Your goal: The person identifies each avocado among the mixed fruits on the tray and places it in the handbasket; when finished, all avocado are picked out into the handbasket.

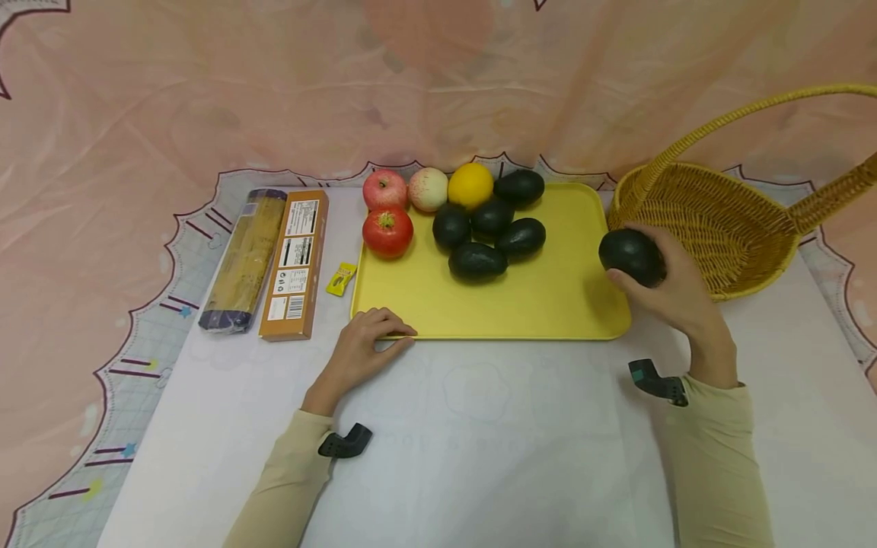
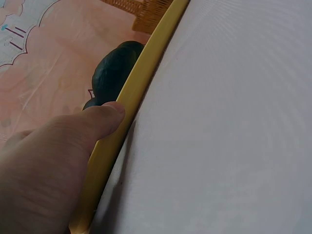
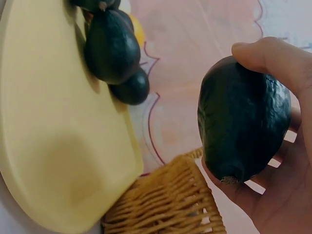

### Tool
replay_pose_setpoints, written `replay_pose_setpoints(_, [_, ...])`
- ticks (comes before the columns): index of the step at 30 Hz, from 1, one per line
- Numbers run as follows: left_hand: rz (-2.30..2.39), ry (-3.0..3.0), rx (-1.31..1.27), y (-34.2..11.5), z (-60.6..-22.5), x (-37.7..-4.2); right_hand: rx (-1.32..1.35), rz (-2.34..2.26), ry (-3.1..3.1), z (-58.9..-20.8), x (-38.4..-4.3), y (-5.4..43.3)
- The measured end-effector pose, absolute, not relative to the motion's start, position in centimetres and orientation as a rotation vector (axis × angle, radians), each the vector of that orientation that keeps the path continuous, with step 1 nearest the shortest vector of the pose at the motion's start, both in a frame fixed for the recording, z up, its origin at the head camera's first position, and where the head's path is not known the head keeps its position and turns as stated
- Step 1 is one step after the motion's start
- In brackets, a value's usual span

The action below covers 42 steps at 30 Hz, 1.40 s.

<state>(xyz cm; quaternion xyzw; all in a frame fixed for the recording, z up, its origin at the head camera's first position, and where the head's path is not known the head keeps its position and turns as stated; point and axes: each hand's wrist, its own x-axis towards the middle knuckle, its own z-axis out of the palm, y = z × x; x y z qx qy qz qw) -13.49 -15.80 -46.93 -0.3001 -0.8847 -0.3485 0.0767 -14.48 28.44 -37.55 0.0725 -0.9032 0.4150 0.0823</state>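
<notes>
In the head view my right hand (image 1: 674,285) holds a dark green avocado (image 1: 632,257) over the right end of the yellow tray (image 1: 572,285), beside the wicker basket. The right wrist view shows thumb and fingers curled round this avocado (image 3: 243,122), its stem end downward. My left hand (image 1: 359,346) is at the tray's front rim, left of its middle, pinching the edge. Its thumb (image 2: 109,117) lies on the rim in the left wrist view; the other fingers are mostly hidden there. Several more avocados (image 1: 478,261) lie grouped on the tray.
Along the tray's back left are a pink apple (image 1: 385,189), a pale peach (image 1: 428,189), a yellow fruit (image 1: 470,186) and a red pomegranate (image 1: 387,231). The tall-handled basket (image 1: 726,228) stands right. A small yellow packet (image 1: 341,279), an orange box (image 1: 294,266) and a wrapped long pack (image 1: 245,262) lie left.
</notes>
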Motion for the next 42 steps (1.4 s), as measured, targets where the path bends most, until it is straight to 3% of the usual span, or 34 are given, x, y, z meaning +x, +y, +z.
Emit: replay_pose_setpoints(42, [-1.044, -2.651, -0.902, -15.8, -47.1, -13.5, -0.514, 1.093, -2.657, -38.2, -14.8, 35.0])
